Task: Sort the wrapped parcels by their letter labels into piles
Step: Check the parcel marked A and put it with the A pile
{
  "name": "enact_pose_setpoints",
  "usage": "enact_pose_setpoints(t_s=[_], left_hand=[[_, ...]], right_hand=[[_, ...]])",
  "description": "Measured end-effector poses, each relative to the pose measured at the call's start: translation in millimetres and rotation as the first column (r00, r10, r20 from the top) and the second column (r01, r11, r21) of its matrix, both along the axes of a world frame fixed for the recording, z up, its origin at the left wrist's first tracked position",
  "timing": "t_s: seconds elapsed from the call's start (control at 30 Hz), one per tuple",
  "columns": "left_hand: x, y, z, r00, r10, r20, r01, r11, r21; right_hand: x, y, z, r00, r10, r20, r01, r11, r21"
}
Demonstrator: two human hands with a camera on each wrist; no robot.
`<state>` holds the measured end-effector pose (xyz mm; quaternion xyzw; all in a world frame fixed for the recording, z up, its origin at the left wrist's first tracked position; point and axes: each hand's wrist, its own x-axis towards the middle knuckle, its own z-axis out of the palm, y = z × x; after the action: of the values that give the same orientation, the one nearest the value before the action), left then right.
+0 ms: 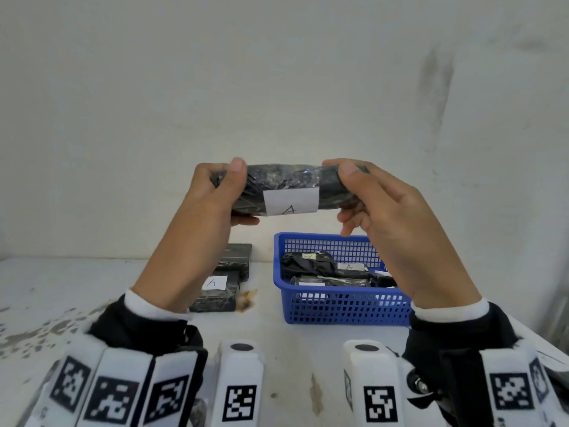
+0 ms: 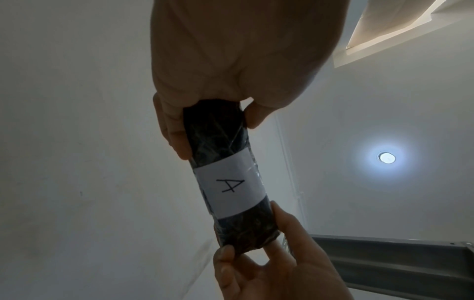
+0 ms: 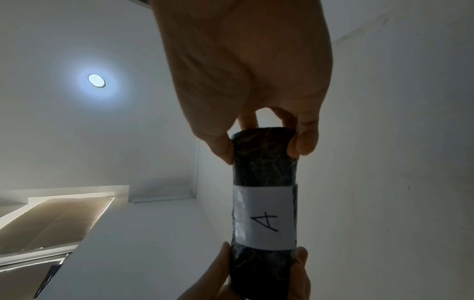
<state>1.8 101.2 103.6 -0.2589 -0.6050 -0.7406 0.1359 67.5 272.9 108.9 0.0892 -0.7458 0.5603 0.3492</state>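
A black wrapped parcel [image 1: 289, 188] with a white label [image 1: 291, 202] reading A is held level in the air in front of the wall. My left hand [image 1: 228, 192] grips its left end, thumb on top and fingers beneath. My right hand [image 1: 354, 192] grips its right end the same way. In the left wrist view the parcel [image 2: 225, 174] shows its A label [image 2: 229, 185] between both hands. The right wrist view shows the parcel [image 3: 265, 194] and the label [image 3: 264, 219] too. Below on the table lies a pile of black parcels [image 1: 221, 282], the front one labelled A.
A blue mesh basket [image 1: 348, 306] stands on the white table [image 1: 61, 291] under my right hand and holds several black parcels [image 1: 326, 269], one showing an A label. A white wall rises close behind. Marker-tagged wrist mounts fill the bottom of the head view.
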Motion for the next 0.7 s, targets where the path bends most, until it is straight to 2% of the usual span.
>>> enact_pose_setpoints(t_s=[0.17,0.27,0.47,0.7], left_hand=[[5,2,-3,0.999,0.007,-0.04,-0.01,0.996,-0.086],[6,3,-4,0.999,0.002,-0.042,-0.006,0.996,-0.087],[7,7,-7,0.993,0.102,-0.058,-0.11,0.981,-0.159],[12,7,-5,0.997,0.072,-0.037,-0.077,0.985,-0.156]], right_hand=[[2,-4,-1,0.997,-0.07,-0.024,0.071,0.996,0.056],[0,-5,-2,0.996,-0.085,-0.035,0.087,0.995,0.054],[-2,-6,-3,0.993,-0.102,-0.067,0.107,0.992,0.074],[0,-5,-3,0.993,-0.082,-0.085,0.089,0.993,0.08]])
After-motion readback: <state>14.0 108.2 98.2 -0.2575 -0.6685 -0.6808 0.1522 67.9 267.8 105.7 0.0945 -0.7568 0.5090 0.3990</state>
